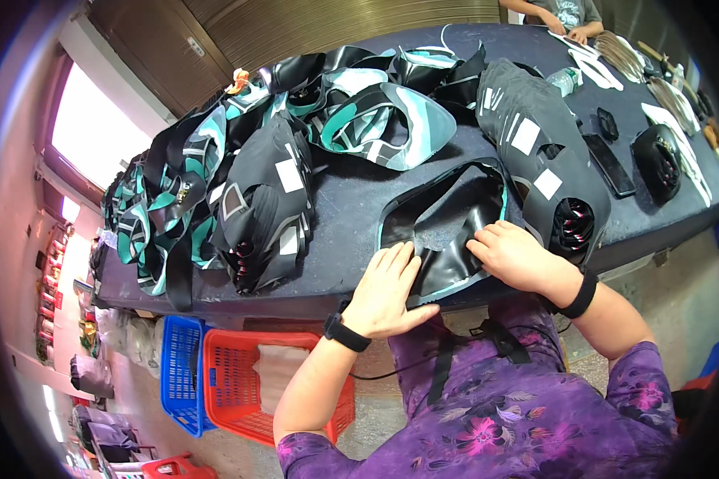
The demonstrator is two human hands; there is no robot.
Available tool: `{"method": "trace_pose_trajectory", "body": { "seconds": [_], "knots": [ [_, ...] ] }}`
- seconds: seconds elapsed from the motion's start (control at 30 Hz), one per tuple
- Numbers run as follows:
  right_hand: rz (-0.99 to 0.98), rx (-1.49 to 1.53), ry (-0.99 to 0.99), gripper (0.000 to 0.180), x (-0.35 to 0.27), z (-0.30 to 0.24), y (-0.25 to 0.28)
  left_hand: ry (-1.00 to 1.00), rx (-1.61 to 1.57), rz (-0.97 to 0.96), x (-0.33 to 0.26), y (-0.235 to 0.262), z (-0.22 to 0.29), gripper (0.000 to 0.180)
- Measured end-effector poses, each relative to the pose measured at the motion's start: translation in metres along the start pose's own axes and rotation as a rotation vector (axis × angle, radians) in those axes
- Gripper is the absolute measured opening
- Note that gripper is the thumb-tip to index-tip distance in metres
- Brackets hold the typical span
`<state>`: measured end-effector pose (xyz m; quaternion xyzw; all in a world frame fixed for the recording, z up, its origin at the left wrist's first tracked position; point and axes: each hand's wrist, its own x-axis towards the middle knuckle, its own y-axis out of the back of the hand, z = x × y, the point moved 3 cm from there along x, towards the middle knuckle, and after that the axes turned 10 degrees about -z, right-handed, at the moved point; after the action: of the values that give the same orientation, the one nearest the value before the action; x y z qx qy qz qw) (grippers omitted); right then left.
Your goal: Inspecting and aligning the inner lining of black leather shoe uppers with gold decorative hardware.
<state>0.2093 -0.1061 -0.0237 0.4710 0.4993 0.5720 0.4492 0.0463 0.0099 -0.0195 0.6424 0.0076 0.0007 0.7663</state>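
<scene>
A black, glossy, flexible piece (449, 270) with a thin teal edge lies in front of me at the near table edge, its middle gaping. My left hand (387, 294) rests on its near left side, fingers stretched out and thumb apart. On its right side, the fingers of my right hand (513, 254) are bent over the edge and hold it. To the right is a stack of black cut pieces (527, 104) with white labels; a similar stack (276, 180) stands to the left. Beyond lies a teal, grey and black looped piece (423, 120).
A heap of teal and black pieces (204, 144) covers the left of the dark table (343, 223). A phone (609, 165) and a glossy black object (657, 164) lie at right. Below stand red (232, 383) and blue baskets (182, 375). Another person's hands (567, 28) are at the far right.
</scene>
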Motion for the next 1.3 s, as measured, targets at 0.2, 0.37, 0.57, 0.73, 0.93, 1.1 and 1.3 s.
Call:
{"method": "trace_pose_trajectory", "body": {
  "seconds": [0.2,0.37,0.57,0.73,0.93,1.1,1.3],
  "knots": [
    [0.097,-0.046,0.174,0.011,0.0,0.002,0.005,0.103,-0.073,0.315,-0.001,-0.016,0.0,0.061],
    [0.078,-0.029,0.336,0.008,0.005,0.001,0.002,0.184,-0.042,0.363,0.011,-0.021,0.007,0.063],
    [0.133,0.02,0.423,0.011,0.009,-0.001,-0.003,0.218,-0.04,0.407,0.014,-0.022,0.009,0.064],
    [0.111,0.024,0.436,0.011,0.008,-0.001,-0.003,0.226,-0.048,0.402,0.014,-0.022,0.008,0.064],
    [0.11,0.152,0.383,0.018,0.014,0.001,0.001,0.236,-0.041,0.399,0.015,-0.022,0.008,0.063],
    [0.084,0.233,0.38,0.027,0.012,0.002,0.004,0.228,-0.056,0.404,0.016,-0.02,0.008,0.06],
    [0.052,0.378,0.273,0.029,0.013,0.006,0.003,0.226,-0.044,0.392,0.017,-0.018,0.009,0.061]
  ]
}}
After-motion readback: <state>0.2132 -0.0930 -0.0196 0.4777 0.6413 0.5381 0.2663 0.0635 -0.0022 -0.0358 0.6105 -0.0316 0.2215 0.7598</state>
